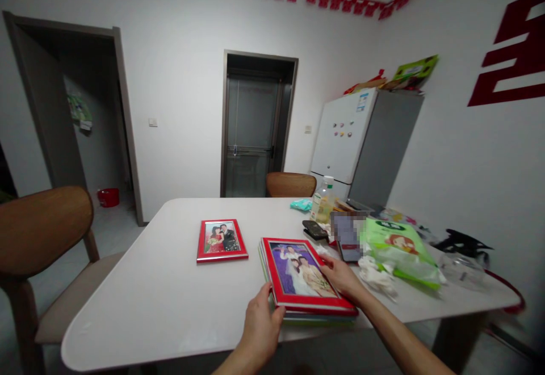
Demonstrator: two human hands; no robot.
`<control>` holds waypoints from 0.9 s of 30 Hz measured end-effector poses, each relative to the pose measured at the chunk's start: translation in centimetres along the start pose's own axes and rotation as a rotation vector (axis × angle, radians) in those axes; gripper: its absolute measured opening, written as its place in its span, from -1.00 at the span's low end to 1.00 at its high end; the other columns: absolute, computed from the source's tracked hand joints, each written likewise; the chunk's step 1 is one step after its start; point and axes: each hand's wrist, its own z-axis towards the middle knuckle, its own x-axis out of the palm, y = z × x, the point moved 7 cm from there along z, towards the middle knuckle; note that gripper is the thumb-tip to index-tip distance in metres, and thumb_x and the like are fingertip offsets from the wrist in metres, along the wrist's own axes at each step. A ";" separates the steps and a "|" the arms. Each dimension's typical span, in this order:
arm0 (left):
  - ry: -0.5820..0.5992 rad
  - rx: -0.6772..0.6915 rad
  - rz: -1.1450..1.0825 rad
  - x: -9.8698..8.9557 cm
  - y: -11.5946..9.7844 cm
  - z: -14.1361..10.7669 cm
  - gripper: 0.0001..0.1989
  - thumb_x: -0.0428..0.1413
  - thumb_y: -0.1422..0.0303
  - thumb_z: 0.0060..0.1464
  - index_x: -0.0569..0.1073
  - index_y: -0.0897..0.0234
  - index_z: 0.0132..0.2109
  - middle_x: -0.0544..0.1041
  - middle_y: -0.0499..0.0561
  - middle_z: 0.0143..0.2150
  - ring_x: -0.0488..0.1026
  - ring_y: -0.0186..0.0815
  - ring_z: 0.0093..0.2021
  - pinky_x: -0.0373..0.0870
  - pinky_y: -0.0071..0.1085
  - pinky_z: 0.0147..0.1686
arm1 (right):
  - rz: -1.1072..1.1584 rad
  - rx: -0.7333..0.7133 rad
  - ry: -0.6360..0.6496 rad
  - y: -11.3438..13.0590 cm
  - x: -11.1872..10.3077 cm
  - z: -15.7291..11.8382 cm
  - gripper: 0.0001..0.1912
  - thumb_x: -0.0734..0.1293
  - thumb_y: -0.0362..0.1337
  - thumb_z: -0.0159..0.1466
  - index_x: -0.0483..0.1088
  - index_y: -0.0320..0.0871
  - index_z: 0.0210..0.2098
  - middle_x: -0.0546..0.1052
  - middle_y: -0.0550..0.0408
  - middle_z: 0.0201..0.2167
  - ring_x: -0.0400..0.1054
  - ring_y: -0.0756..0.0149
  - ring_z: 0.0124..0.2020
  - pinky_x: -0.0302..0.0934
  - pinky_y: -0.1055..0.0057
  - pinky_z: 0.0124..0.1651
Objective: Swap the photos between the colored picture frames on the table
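A large red picture frame [306, 270] with a wedding photo lies on top of a stack of frames or albums [315, 319] at the front edge of the white table. My left hand [260, 319] is at its lower left corner, thumb and fingers around the edge. On the right side, my right hand [339, 276] grips the frame's edge, its fingertips partly on the border. A smaller red frame [222, 240] with a photo of a couple in red and black lies flat to the left of the stack.
Right of the stack are a phone [349, 239], a dark case [315, 229], a bottle [322, 200], crumpled tissue [377, 276] and a green package [402, 247]. Chairs stand left [46, 233] and behind the white table [170, 307].
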 end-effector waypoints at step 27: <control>0.064 0.118 0.726 -9.2 3.6 -5.6 -0.28 0.28 0.27 -0.48 0.30 0.33 -0.05 0.30 0.24 0.03 0.18 0.09 0.05 0.03 -0.01 0.05 | 0.253 -0.311 0.072 15.1 14.7 -8.3 -0.52 0.15 -0.24 0.10 0.20 -0.24 0.01 0.29 -0.11 0.02 0.12 0.16 0.07 -0.04 0.24 0.12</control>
